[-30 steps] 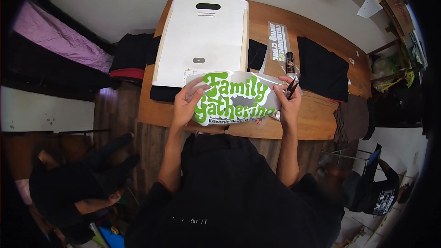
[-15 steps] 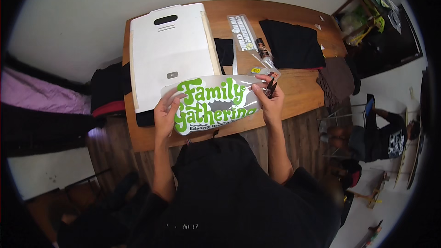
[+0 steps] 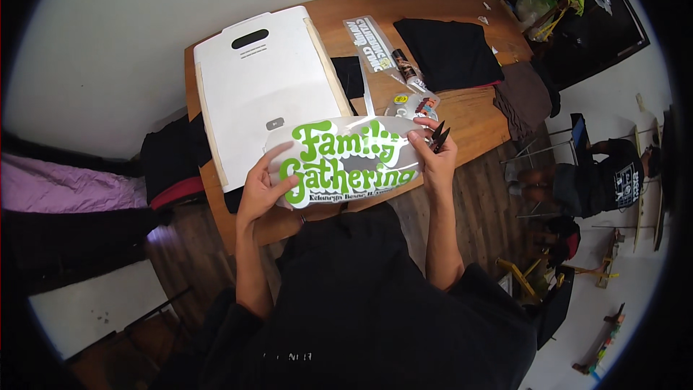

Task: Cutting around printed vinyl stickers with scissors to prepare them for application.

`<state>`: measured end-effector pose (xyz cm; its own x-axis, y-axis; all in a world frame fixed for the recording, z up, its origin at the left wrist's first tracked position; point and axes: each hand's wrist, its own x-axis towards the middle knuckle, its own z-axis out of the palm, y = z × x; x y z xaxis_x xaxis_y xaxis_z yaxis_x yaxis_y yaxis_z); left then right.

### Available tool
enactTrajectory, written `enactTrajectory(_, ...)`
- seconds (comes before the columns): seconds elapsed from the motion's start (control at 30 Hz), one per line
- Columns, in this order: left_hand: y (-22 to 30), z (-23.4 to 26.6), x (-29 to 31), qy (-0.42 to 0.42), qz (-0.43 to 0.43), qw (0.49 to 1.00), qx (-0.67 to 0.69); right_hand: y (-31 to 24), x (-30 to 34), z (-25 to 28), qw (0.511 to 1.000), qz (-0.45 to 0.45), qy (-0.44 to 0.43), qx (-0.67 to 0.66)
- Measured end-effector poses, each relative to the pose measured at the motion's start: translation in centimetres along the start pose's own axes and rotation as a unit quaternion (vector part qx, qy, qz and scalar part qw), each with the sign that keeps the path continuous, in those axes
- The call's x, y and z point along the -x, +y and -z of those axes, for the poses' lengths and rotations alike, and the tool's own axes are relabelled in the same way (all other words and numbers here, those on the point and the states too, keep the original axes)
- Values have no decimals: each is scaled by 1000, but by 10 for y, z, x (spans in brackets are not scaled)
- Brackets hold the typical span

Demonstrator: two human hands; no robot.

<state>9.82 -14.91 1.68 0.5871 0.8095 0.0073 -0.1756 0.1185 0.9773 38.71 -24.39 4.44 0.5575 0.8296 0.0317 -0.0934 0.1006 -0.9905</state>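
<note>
A clear transfer film [image 3: 354, 166] with large green lettering is stretched between my two hands, just above the near edge of the table. At its left end my left hand [image 3: 261, 189] grips it, the thumb on the face and fingers behind. My right hand [image 3: 437, 160] pinches its upper right corner. Small black thread snips [image 3: 439, 136] also stick up from the right hand, blades pointing away. Beyond the film lies a big white panel-like device [image 3: 271, 94] with a dark oval slot. To its right, smaller printed films [image 3: 414, 105] lie on the wood.
The wooden table [image 3: 462, 126] carries another film with white lettering [image 3: 369, 42], a dark cylindrical can [image 3: 404, 65], a folded black cloth [image 3: 447, 56] and a brown cloth [image 3: 525, 100]. Purple fabric [image 3: 76, 179] hangs at left. Another person [image 3: 613, 177] sits at the right.
My view has shifted and turned slightly. The film has gone a little to the right with both hands and lies flatter, its lettering more level. Both hands keep hold of it.
</note>
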Motion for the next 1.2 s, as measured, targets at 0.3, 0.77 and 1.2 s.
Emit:
enactTrajectory(0.3,-5,2,-10,43,56,996,52,-6,0,-8,998,42,13,34)
enactTrajectory(0.77,-29,-3,1,-15,-28,930,366,22,-7,-12,993,30,91,-73)
enactTrajectory(1.2,-37,-45,1,110,68,982,135,4,-6,-47,999,20,19,-20)
